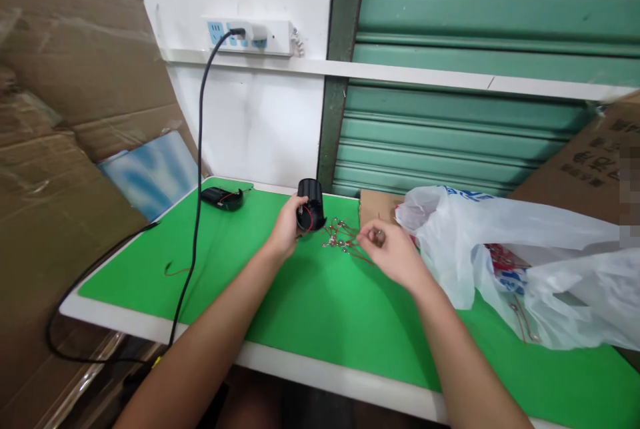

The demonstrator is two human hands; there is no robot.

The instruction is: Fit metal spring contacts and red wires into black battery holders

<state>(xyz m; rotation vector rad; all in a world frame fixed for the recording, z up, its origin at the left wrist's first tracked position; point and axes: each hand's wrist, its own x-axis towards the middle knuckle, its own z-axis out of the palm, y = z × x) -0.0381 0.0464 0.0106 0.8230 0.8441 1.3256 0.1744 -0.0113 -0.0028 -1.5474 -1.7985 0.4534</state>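
Note:
My left hand (289,223) is closed around a black plastic casing (311,197), held up over the green mat with its hollow side in view. A thin red wire (311,217) loops out of the casing near my thumb. To the right of it, a loose pile of red wires with small metal ends (336,237) lies on the mat. My right hand (390,249) is at the pile's right edge, its fingertips pinched on what looks like one of these red wires. A second black casing (223,198) with a red wire rests at the mat's far left.
A white plastic bag (460,229) holding more red wires spreads over the right side of the green mat (320,309). A black cable (201,142) hangs from the power strip (280,39) across the left side. Cardboard (100,49) stands at the left. A short wire (176,272) lies near the cable.

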